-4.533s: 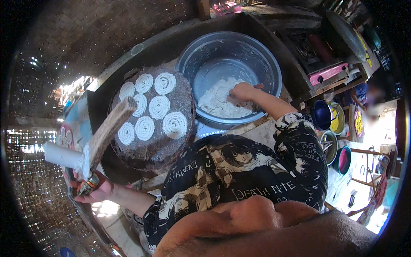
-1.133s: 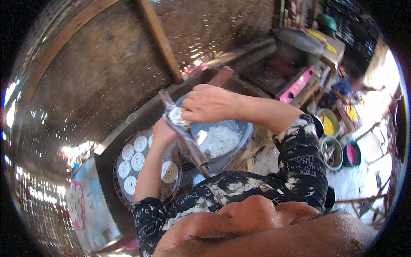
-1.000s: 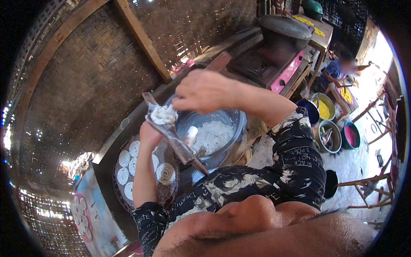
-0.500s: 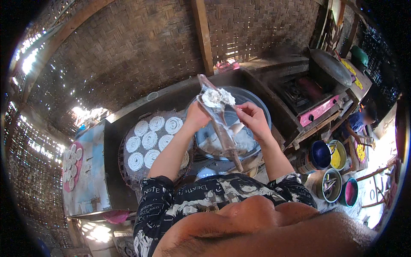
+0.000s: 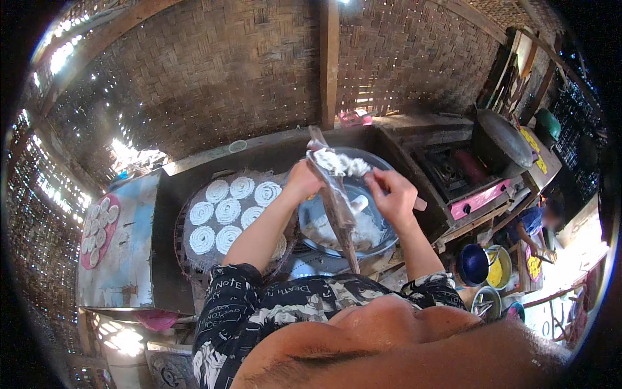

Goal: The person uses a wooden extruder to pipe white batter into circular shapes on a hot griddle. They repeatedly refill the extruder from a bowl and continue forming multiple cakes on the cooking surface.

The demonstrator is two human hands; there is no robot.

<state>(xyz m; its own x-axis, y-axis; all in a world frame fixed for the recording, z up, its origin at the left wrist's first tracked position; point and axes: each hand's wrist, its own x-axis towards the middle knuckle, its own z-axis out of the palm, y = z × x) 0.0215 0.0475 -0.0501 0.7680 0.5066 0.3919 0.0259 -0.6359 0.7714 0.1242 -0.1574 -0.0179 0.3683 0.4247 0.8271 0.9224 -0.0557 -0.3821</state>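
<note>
My left hand is wrapped round a long wooden tool with a hollowed upper part, tilted over a wide metal basin. Sticky white dough is heaped on the tool's upper part and stretches out toward my right hand. The right fingers are closed at the dough's edge; what they grip is hidden, though a short pinkish end shows beside the hand. More white dough or flour lies in the basin. To the left, several white coiled dough rounds rest on a round woven tray.
Left stands a box-like bench carrying a pink plate of small rounds. A pink-fronted stove and a large dark pan are right. Buckets stand lower right, near another person. A woven wall rises behind.
My right hand has moved slightly right and down, its fingers more curled, with the dough drawn out toward it. My left hand still holds the wooden tool. The view has shifted a little.
</note>
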